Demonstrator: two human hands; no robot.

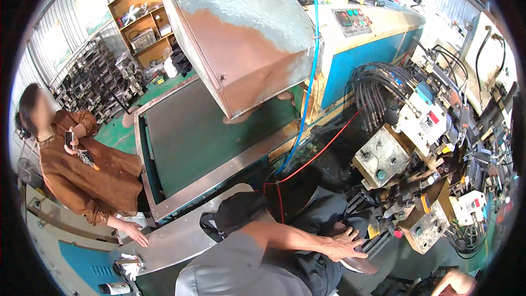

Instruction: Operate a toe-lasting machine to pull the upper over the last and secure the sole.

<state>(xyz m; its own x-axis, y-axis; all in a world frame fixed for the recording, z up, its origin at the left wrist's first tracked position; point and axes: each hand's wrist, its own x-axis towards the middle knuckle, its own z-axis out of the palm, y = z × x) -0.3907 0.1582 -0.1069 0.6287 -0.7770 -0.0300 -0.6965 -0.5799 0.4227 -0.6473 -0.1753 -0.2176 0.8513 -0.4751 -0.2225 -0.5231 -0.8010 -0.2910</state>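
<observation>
My left hand [346, 245] reaches across my dark trousers [315, 268], its fingers bent over a brown shoe [360, 265]. The shoe's smooth rounded end shows below the fingers; the rest is mostly covered. At the lower right edge, my right hand [459, 283] is only partly in view, close to dark machine parts, and its fingers cannot be made out. A machine with grey-white control boxes [382, 156], knobs and black hoses stands just beyond my hands.
A conveyor belt [197, 137] with a metal rim runs under a rust-stained hood [235, 38]; brown pieces [285, 95] lie on it. Blue [301, 126] and red hoses [329, 145] hang nearby. A co-worker in brown [90, 159] rests one hand on a metal ledge [181, 241].
</observation>
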